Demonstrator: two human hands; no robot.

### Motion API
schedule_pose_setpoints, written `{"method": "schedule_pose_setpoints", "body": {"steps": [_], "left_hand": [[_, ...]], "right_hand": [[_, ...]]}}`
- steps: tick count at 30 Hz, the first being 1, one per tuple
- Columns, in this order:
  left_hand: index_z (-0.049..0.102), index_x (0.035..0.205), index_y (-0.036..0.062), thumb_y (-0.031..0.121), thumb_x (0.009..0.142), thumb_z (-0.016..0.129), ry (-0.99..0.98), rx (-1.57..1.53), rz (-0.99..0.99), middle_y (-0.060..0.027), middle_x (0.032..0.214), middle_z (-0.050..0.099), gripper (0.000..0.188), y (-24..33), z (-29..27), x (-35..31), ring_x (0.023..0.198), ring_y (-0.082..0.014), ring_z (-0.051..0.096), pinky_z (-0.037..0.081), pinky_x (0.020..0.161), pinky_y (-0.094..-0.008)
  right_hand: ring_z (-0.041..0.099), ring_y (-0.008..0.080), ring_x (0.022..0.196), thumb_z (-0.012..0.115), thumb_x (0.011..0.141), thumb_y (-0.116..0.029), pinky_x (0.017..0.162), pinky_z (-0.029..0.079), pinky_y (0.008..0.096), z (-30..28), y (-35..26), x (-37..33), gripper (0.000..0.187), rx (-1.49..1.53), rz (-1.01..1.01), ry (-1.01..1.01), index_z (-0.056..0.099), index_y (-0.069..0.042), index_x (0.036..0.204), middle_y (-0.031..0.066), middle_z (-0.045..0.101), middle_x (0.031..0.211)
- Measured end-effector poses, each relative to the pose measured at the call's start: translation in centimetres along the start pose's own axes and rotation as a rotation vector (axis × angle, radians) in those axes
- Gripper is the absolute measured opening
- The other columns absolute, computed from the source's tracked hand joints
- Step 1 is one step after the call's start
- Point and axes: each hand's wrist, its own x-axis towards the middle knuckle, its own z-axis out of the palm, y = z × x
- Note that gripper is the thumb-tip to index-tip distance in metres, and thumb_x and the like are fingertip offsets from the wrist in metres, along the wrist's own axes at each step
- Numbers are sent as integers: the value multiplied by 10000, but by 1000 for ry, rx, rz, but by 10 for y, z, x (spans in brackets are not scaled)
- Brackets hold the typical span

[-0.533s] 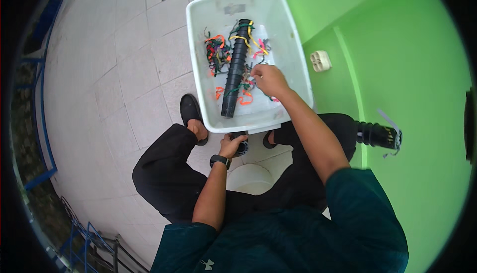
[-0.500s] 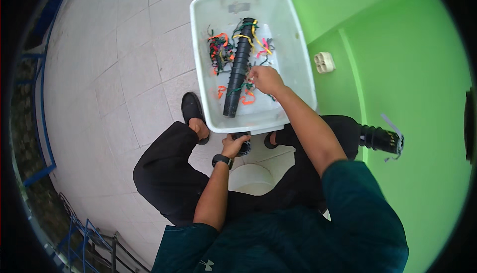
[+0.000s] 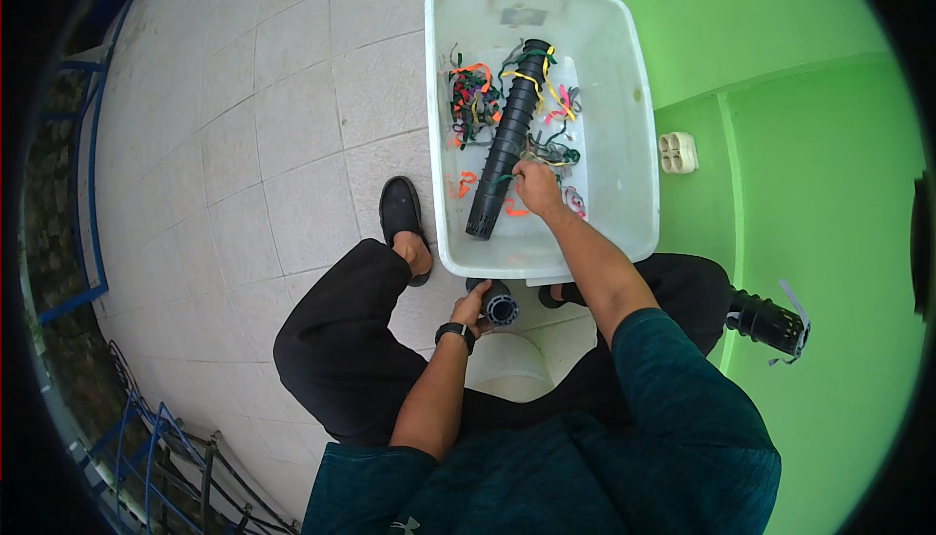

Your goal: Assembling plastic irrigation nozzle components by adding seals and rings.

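Observation:
A long stack of nested black slotted pots (image 3: pixel 501 150) lies slantwise in a white plastic tub (image 3: pixel 641 194). Coloured cloth strips (image 3: pixel 472 111) are heaped to its left, and more strips (image 3: pixel 556 151) lie loose on its right. My right hand (image 3: pixel 536 187) reaches into the tub, fingers pinched together by the stack's lower half. Strips touch the fingertips, but what they grip is too small to tell. Below the tub's near rim, my left hand (image 3: pixel 470 308) is wrapped round a black slotted pot (image 3: pixel 500 309), its round ringed end facing up.
Another black slotted stack (image 3: pixel 770 324) with a grey strip stands out beyond my right knee, near the green wall (image 3: pixel 809 174). A white socket block (image 3: pixel 678 152) is on that wall. Under me is a pale round container (image 3: pixel 509 367). Blue metal railing (image 3: pixel 83 311) runs along the left.
The view has shifted, so the tub sits further right. My right hand has moved nearer along the stack. The pot in my left hand has come out further from under the tub's rim.

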Motion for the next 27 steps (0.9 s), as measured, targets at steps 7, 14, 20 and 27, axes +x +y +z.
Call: {"method": "schedule_pose_setpoints", "body": {"steps": [7,14,20,27], "left_hand": [[613,1128,120,440,829,633,-240,-282,-62,-111,1044,665,438,1,-15,-12,952,-257,637,554,849,-451],[613,1089,74,398,788,631,-428,-607,-57,-141,1119,645,443,-10,3,-29,961,-322,643,542,891,-488],[614,1112,73,373,811,648,-508,-675,50,-130,1085,674,426,-16,9,-23,968,-307,655,528,930,-455],[645,1085,90,447,877,666,-509,-527,84,-124,1055,687,414,-25,10,13,961,-317,665,533,901,-481]], "right_hand": [[662,265,661,591,849,-88,667,512,361,-113,-87,-35,163,408,225,121,674,-34,979,140,692,799],[675,313,742,694,839,-438,687,539,452,-154,-191,-192,527,-121,-234,-120,548,-86,1202,146,657,938],[694,397,788,675,802,-593,689,553,503,-122,-186,-226,691,-310,-55,-323,499,-102,1253,206,667,897],[689,397,741,661,813,-579,631,542,500,-104,-162,-226,615,-308,-225,-380,484,-116,1178,210,671,826]]}}
